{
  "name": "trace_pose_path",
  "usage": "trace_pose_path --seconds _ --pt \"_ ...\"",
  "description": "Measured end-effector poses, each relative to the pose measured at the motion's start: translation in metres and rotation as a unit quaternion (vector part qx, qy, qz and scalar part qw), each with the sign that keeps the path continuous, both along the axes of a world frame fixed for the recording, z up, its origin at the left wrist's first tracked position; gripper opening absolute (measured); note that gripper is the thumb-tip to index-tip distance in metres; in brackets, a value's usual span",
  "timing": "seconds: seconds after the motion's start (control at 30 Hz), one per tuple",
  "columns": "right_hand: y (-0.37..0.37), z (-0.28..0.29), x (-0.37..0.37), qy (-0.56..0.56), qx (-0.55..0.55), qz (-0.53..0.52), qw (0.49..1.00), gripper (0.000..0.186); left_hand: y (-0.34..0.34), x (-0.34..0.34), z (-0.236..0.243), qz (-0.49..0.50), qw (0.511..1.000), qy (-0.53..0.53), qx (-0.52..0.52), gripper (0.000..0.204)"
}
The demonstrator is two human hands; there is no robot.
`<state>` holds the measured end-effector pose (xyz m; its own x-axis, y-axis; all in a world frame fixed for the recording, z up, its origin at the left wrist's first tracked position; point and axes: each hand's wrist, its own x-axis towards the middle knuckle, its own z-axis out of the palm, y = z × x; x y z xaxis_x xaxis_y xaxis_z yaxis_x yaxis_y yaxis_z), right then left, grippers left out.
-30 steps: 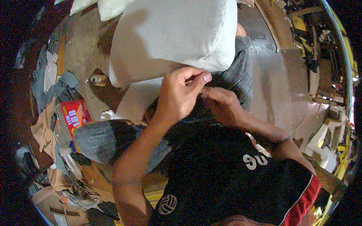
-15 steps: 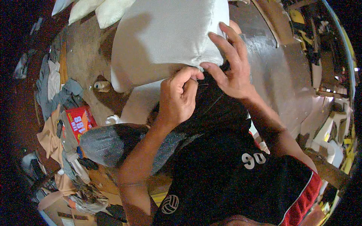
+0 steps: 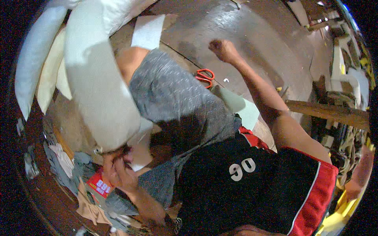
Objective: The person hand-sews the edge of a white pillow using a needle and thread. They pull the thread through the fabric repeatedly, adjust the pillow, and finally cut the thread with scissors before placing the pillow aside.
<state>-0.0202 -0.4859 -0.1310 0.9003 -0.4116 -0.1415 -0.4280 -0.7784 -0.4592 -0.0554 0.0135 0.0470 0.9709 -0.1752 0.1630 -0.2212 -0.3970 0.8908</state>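
Note:
A plump white cushion (image 3: 100, 78) stands to the left of my bent leg, its lower end beside my left hand. My left hand (image 3: 120, 171) is just below that end, over a red packet (image 3: 98, 185); motion smears its fingers, and whether it touches the cushion is unclear. Far out to the right, my right hand (image 3: 223, 51) is raised over the floor with the arm stretched and the fingers curled in. Whatever it may hold is too small to make out. Red-handled scissors (image 3: 205, 77) lie between my leg and my right forearm.
More stuffed cushions (image 3: 39, 55) lean at the far left. A white cloth piece (image 3: 147, 31) lies beyond my knee, and a pale green piece (image 3: 246, 112) by my hip. Crumpled cloths (image 3: 92, 208) lie at lower left. A wooden beam (image 3: 327, 114) juts in at right.
Both hands were together at the cushion's corner. My right hand has swung away to the right with fingers curled; my left hand and the cushion now appear further left as the view turned.

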Motion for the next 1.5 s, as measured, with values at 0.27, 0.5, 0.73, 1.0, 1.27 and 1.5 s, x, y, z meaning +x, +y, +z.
trace_pose_path --seconds 0.27,0.5,0.73,1.0,1.27,1.5 --pt "0.026 -0.145 -0.051 0.201 0.027 0.14 0.969 0.037 0.009 -0.023 -0.012 0.104 0.973 0.094 -0.185 0.021" --pt "0.033 -0.163 -0.039 0.145 0.113 0.137 0.973 0.037 -0.025 -0.016 0.017 0.062 0.985 0.153 -0.055 0.014" --pt "0.011 -0.196 -0.035 0.128 -0.001 0.21 0.969 0.041 -0.022 0.003 0.018 -0.092 0.992 0.089 -0.013 0.017" --pt "-0.031 -0.024 -0.059 -0.095 0.23 0.115 0.962 0.029 -0.026 -0.018 0.013 -0.032 0.993 0.099 -0.061 0.016" --pt "0.11 0.219 -0.087 0.102 0.289 0.283 0.909 0.047 -0.023 -0.018 0.004 -0.031 0.998 -0.021 -0.053 0.015" --pt "0.149 0.196 -0.058 0.227 0.395 0.361 0.814 0.046 -0.02 -0.018 0.002 -0.019 0.996 -0.083 -0.029 0.013"
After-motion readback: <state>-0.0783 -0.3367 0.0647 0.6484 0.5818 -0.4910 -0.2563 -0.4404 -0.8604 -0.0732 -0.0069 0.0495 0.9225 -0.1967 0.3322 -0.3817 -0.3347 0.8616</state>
